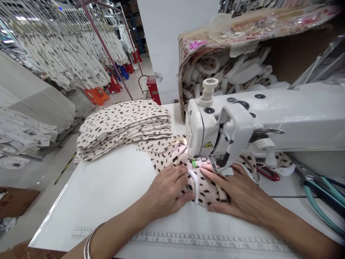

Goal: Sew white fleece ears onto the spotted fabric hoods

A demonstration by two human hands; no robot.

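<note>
"In the head view, where is the piece you're working on?"

"My spotted fabric (207, 189) lies on the white surface (115, 194), partly under the head of the sewing machine (283, 118). A white strip (195, 187) curves along it, between my two hands."

"And your left grip (168, 189)?"

"It rests on the fabric with the fingers bent and the thumb near the strip. I can't tell whether I'm pinching the cloth or only pressing it."

"Your right grip (237, 190)?"

"Released: the fingers are stretched over the fabric below the needle area, with the thumb spread away from them. A small green piece (194, 163) sits just beyond my fingertips, by the machine's foot."

"What's around you?"

"To the left, a stack of spotted pieces (124, 126). Behind the machine, a cardboard box (293, 54) on its side holds white and spotted pieces (237, 70). On my right lie a red tool (273, 176) and teal-handled scissors (309, 198). Ruler markings (202, 242) run along the near edge, beneath my forearms."
</note>
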